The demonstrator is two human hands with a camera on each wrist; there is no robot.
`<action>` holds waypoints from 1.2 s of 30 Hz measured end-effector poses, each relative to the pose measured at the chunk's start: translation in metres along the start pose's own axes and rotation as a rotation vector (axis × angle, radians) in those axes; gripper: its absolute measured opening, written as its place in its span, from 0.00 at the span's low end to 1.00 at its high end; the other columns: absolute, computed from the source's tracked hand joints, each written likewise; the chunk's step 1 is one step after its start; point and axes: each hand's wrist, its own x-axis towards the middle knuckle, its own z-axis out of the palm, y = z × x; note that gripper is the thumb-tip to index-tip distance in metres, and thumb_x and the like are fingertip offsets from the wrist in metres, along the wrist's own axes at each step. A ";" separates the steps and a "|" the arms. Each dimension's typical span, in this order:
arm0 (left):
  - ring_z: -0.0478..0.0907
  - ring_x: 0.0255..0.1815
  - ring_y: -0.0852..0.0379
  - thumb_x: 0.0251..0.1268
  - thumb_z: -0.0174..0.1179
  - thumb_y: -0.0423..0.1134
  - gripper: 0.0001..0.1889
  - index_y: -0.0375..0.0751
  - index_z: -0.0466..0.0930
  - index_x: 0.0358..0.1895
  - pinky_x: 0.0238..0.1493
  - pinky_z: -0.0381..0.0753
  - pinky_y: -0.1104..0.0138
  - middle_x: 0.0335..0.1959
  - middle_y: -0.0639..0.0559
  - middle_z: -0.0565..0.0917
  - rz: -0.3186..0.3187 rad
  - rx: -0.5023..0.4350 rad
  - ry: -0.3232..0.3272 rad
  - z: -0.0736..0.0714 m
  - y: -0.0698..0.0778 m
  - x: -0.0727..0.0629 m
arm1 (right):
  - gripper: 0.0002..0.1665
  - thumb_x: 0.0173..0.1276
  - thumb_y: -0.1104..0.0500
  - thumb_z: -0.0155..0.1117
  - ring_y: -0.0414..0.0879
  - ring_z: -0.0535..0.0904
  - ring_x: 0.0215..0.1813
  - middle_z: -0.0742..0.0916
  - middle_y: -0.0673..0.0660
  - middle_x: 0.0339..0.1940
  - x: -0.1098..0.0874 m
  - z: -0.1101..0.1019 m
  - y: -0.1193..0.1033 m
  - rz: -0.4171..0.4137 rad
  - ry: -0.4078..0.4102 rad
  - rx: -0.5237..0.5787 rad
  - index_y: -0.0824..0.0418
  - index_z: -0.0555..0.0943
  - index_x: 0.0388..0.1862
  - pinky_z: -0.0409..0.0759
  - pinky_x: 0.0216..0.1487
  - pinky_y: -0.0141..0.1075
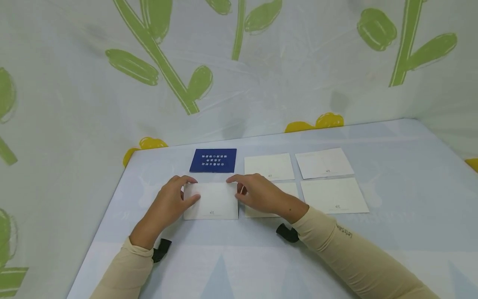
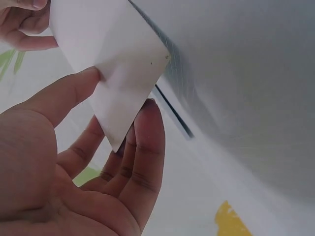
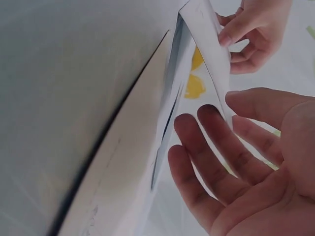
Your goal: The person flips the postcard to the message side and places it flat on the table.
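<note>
A white card (image 1: 214,205) with a small dark mark near its lower edge is held slightly tilted off the table. At its left side, my left hand (image 1: 169,203) pinches it, thumb (image 2: 83,83) on the near face and fingers behind. My right hand (image 1: 261,193) grips the card's upper right corner, with the index finger along the top edge and the thumb at the right edge. In the right wrist view its other fingers (image 3: 189,130) are spread loosely. Just beyond the held card lies a dark blue card (image 1: 213,161) with white printed characters.
Several pale cards lie flat on the right: an upper one (image 1: 269,167), a lower one (image 1: 285,189) partly behind my right hand, and two farther right, upper (image 1: 324,163) and lower (image 1: 335,196). A leaf-patterned cloth wall (image 1: 261,91) stands behind the pale table (image 1: 246,257).
</note>
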 end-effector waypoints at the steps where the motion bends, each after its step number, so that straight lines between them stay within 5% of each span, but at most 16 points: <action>1: 0.73 0.34 0.52 0.62 0.70 0.42 0.25 0.42 0.77 0.61 0.29 0.73 0.68 0.47 0.42 0.76 -0.001 -0.001 -0.003 0.000 0.000 0.000 | 0.27 0.69 0.63 0.66 0.39 0.81 0.40 0.88 0.50 0.40 0.000 0.000 0.000 0.000 -0.001 -0.014 0.55 0.77 0.67 0.81 0.42 0.30; 6: 0.73 0.34 0.51 0.60 0.71 0.41 0.27 0.42 0.76 0.62 0.30 0.73 0.68 0.48 0.40 0.76 0.006 0.002 -0.017 0.002 -0.001 0.002 | 0.29 0.69 0.56 0.68 0.44 0.80 0.56 0.83 0.53 0.58 -0.002 0.001 -0.003 0.026 -0.011 -0.136 0.49 0.75 0.69 0.82 0.57 0.37; 12: 0.72 0.34 0.52 0.59 0.73 0.41 0.30 0.42 0.74 0.65 0.31 0.72 0.67 0.48 0.40 0.77 0.007 0.033 -0.051 0.006 -0.003 0.002 | 0.25 0.69 0.52 0.68 0.51 0.69 0.75 0.71 0.55 0.75 -0.007 0.003 -0.005 -0.019 -0.030 -0.291 0.48 0.79 0.65 0.72 0.72 0.45; 23: 0.73 0.38 0.51 0.58 0.73 0.41 0.33 0.45 0.73 0.68 0.36 0.75 0.66 0.60 0.38 0.74 -0.006 0.053 -0.090 0.008 -0.003 0.002 | 0.19 0.70 0.54 0.67 0.51 0.71 0.73 0.78 0.57 0.70 -0.011 0.010 -0.008 -0.227 -0.159 -0.414 0.54 0.84 0.59 0.69 0.74 0.41; 36: 0.78 0.48 0.47 0.59 0.72 0.41 0.25 0.48 0.80 0.62 0.53 0.82 0.52 0.63 0.40 0.74 0.014 0.087 -0.086 0.012 -0.004 -0.002 | 0.17 0.72 0.56 0.64 0.49 0.75 0.70 0.80 0.54 0.67 -0.012 0.013 -0.007 -0.146 -0.242 -0.324 0.51 0.85 0.58 0.74 0.69 0.40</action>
